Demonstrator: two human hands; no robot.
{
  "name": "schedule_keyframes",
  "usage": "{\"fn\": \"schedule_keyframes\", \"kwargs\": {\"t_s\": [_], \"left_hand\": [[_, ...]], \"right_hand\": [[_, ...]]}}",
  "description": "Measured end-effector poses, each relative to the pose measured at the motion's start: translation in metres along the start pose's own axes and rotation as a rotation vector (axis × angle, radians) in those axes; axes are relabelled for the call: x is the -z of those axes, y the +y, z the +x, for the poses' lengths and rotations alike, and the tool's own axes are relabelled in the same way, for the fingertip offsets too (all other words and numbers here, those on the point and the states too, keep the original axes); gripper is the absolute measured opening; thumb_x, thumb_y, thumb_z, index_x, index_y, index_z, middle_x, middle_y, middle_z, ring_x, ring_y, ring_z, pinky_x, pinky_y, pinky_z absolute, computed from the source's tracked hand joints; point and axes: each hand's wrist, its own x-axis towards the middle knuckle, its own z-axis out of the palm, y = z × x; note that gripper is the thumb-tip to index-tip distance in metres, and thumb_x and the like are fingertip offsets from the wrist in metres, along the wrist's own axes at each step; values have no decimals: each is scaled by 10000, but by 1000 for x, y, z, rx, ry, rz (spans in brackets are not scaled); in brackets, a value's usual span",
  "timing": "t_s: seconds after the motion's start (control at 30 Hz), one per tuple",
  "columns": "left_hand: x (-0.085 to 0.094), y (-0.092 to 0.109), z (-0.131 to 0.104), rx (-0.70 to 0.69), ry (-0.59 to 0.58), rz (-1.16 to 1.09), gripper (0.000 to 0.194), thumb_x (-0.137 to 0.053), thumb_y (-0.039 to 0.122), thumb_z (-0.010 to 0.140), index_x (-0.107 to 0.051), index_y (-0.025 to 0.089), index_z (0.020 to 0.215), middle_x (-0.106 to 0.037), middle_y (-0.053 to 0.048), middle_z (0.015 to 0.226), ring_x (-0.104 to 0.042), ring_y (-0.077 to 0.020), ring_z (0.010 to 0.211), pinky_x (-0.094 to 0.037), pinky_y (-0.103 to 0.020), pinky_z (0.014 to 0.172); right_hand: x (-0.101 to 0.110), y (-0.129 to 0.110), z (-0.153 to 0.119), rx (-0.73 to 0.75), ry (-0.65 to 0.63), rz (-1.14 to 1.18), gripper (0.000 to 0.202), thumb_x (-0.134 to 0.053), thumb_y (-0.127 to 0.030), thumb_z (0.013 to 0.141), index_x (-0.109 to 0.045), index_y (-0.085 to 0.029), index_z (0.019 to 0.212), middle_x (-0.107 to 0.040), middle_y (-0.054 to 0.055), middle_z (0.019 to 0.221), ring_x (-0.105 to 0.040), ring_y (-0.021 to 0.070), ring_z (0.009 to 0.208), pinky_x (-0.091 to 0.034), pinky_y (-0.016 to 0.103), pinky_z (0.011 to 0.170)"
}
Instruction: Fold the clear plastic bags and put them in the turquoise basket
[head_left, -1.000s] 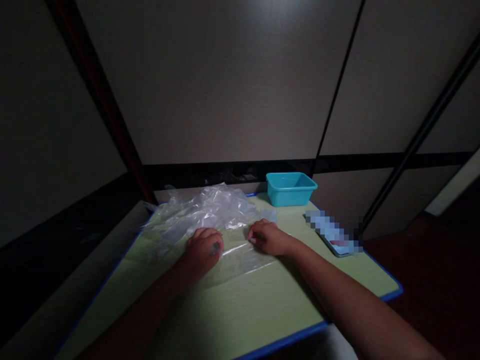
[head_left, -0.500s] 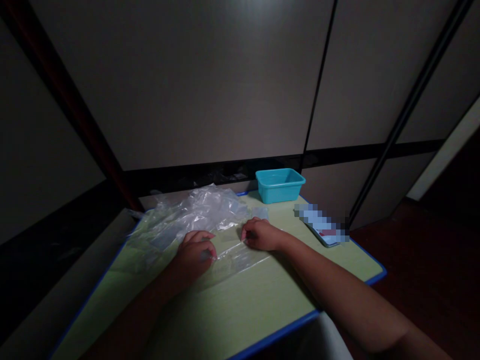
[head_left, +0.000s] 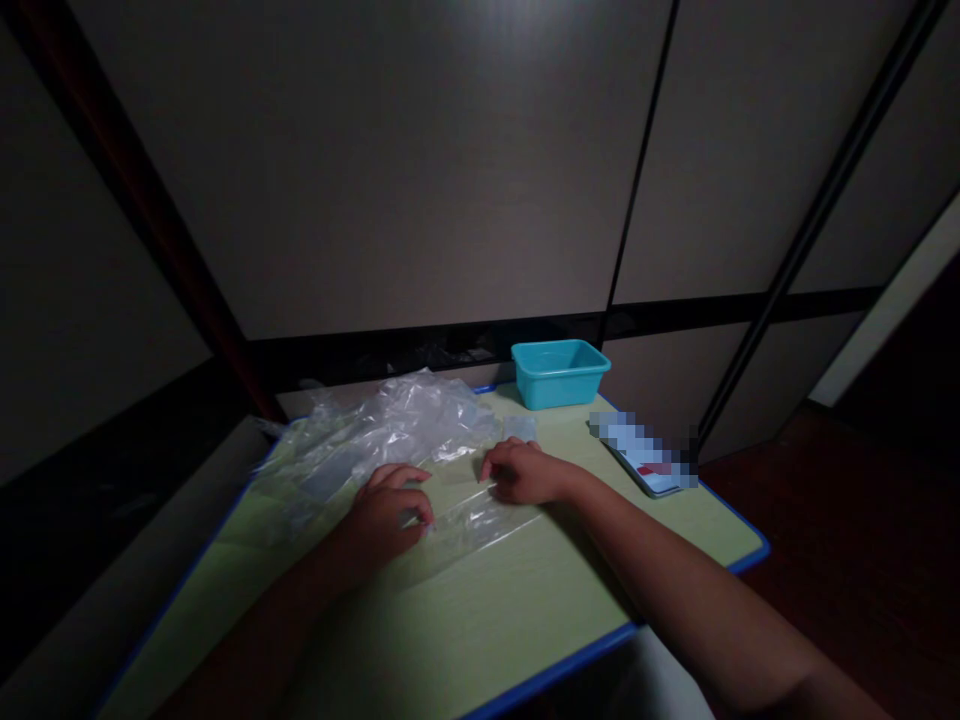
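A flat clear plastic bag [head_left: 480, 522] lies on the pale green table between my hands. My left hand [head_left: 386, 512] pinches its left end between thumb and a fingertip, with the index finger stretched out above. Over the bag's far right edge is my right hand [head_left: 525, 472]; its fingers are bent, and the index fingertip stands apart from the thumb. The palm side of that hand hides part of the bag. Behind my left hand spreads a crumpled heap of clear plastic bags [head_left: 420, 415]. A small translucent piece [head_left: 520, 428] lies just beyond my right hand.
A turquoise plastic basin [head_left: 561, 378] stands at the table's back edge. To the right, a phone [head_left: 649, 465], partly pixelated, lies near the edge. The table [head_left: 525, 610] has a blue rim, and cabinet panels [head_left: 450, 200] rise right behind it.
My right index fingertip has parted from the thumb at the bag's edge. The bag's far edge looks less taut and lies flatter. My left hand has hardly moved.
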Motion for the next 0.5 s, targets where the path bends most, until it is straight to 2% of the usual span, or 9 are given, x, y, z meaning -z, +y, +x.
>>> {"fn": "schedule_keyframes", "kwargs": {"t_s": [0.23, 0.4, 0.5], "left_hand": [[5, 5, 1, 32, -47, 8, 120, -581, 153, 632, -665, 230, 670, -530, -13, 1151, -375, -275, 1138, -297, -400, 949], [4, 4, 2, 51, -2, -18, 225, -615, 199, 612, -636, 216, 836, -532, -44, 1133, -387, -279, 1113, -319, -402, 929], [1, 1, 2, 74, 54, -5, 159, -621, 240, 618, -610, 204, 772, -552, -51, 1077, -408, -276, 1081, -330, -406, 920]], "right_hand": [[2, -2, 0, -14, -35, 0, 302, -667, -239, 665, -609, -206, 960, -583, 39, 926, -452, 227, 955, -289, 358, 811], [4, -4, -1, -26, -41, -2, 299, -669, -244, 678, -604, -204, 967, -582, 40, 919, -454, 225, 948, -288, 364, 817], [4, -5, -1, -29, -39, -3, 295, -668, -245, 681, -606, -207, 967, -584, 37, 910, -452, 226, 951, -286, 369, 819]]}}
